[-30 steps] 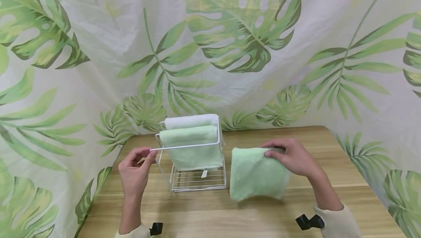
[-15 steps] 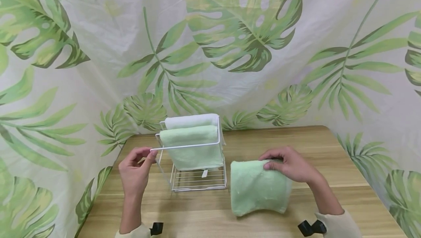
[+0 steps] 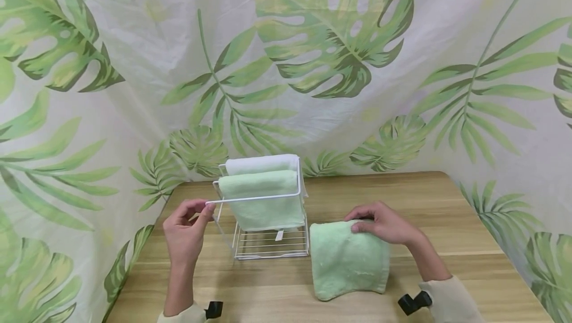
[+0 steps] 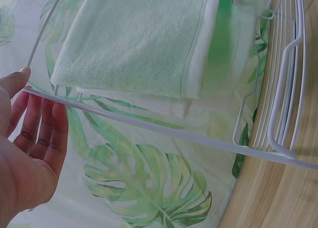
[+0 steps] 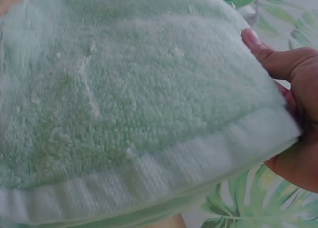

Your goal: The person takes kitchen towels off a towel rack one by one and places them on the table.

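A white wire rack (image 3: 254, 198) stands on the table with several bars. My left hand (image 3: 187, 231) pinches the front bar at its left corner; in the left wrist view the thumb (image 4: 19, 80) lies over the wire and the fingers curl beneath it. Over the bars behind hang a light green towel (image 3: 263, 204) and, at the back, a white towel (image 3: 261, 164). To the right of the rack, my right hand (image 3: 386, 224) grips the folded top edge of another light green towel (image 3: 350, 263), which hangs down in front of it. In the right wrist view this towel (image 5: 149, 89) covers most of the picture.
The wooden table (image 3: 424, 199) carries the rack near its back left part. A leaf-patterned curtain (image 3: 313, 129) hangs right behind the table and along both sides. A small white tag (image 3: 279, 235) shows below the hung green towel, over the rack's wire base.
The right hand has lowered the green towel toward the front of the table and then shifted it slightly left. The left hand keeps its hold on the rack's front bar.
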